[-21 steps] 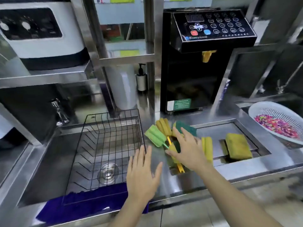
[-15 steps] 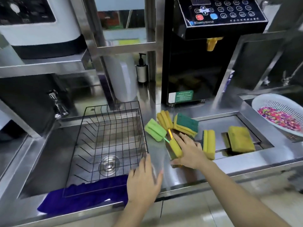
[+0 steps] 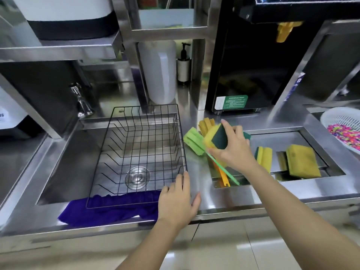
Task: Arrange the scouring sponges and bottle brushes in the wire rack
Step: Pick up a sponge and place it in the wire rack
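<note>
Right hand (image 3: 232,147) clamped on a yellow-and-green scouring sponge (image 3: 217,138), lifted clear of the tabletop (image 3: 200,172) just right of the wire rack (image 3: 136,151). Left hand (image 3: 176,201) spread flat, grasping nothing, fingertips touching the rack's near right corner, probably to steady it. Judged light, soft and springy: pinched across the broad faces, no risk of breakage, likely to squash a little and to cling at the abrasive green side. Beneath the raised sponge, two bottle brushes: green brush (image 3: 194,142) and orange brush (image 3: 206,123), foam heads soft, thin stiff handles crossing toward the recessed tray (image 3: 311,137); best taken by the handle. Rack bare of cleaning tools, sitting in the sink (image 3: 58,172) over a blue cloth (image 3: 116,209). Tray holding an upright sponge (image 3: 264,157) and a flat worn sponge (image 3: 302,161). White colander (image 3: 339,117) at far right filled with coloured bits.
</note>
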Demonstrator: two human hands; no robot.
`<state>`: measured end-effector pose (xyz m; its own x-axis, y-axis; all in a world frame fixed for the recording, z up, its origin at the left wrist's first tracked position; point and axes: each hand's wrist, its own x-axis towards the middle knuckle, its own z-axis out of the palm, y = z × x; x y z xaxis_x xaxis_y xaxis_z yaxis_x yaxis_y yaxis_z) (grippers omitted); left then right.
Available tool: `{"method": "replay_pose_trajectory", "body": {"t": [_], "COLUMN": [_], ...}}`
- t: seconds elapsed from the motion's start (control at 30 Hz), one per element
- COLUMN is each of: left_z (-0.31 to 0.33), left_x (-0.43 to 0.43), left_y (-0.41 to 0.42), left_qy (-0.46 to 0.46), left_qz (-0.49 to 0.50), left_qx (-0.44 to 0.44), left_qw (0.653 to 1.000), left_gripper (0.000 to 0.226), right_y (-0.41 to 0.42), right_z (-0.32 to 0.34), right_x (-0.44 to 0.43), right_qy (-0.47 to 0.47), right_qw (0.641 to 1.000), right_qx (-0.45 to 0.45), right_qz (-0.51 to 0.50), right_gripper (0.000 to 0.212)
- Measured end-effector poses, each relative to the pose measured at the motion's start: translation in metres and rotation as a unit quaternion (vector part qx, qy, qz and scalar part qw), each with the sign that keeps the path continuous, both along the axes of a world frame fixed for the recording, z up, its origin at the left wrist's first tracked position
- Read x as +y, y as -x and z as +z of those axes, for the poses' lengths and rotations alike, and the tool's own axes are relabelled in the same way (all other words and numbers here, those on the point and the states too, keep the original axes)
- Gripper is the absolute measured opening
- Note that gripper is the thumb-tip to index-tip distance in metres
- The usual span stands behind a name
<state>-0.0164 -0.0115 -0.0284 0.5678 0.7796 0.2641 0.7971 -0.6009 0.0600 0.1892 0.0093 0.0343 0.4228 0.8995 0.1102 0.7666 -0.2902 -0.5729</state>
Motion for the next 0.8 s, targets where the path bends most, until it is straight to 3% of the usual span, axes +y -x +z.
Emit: {"method": "replay_pose_trajectory", "body": {"t": [0.17, 0.27, 0.53, 0.7, 0.8], "left_z": [-0.001, -0.008, -0.017, -0.016, -0.018], "left_x": [0.010, 0.017, 0.020, 0.021, 0.021], "left_y": [0.022, 0.044, 0.055, 0.054, 0.055], "left_qy": [-0.043, -0.059, -0.094, -0.110, -0.114], "left_qz": [-0.013, -0.007, -0.013, -0.013, -0.020], "left_qx": [-0.042, -0.064, -0.068, -0.079, -0.093], "left_qw": [0.998, 0.996, 0.993, 0.991, 0.989], "left_gripper": [0.058, 0.053, 0.043, 0.041, 0.039], "right_y": [0.033, 0.061, 0.132, 0.142, 0.139], "right_z": [0.032, 0.029, -0.012, -0.044, -0.054], "right_x": [0.025, 0.037, 0.065, 0.071, 0.071], "right_qy": [-0.069, -0.058, -0.001, 0.095, 0.152], "right_qw": [0.991, 0.986, 0.970, 0.942, 0.914], "right_qx": [0.066, 0.099, 0.013, -0.075, -0.101], "right_qz": [0.095, 0.120, 0.241, 0.314, 0.362], "right_gripper": [0.093, 0.090, 0.092, 0.091, 0.078]}}
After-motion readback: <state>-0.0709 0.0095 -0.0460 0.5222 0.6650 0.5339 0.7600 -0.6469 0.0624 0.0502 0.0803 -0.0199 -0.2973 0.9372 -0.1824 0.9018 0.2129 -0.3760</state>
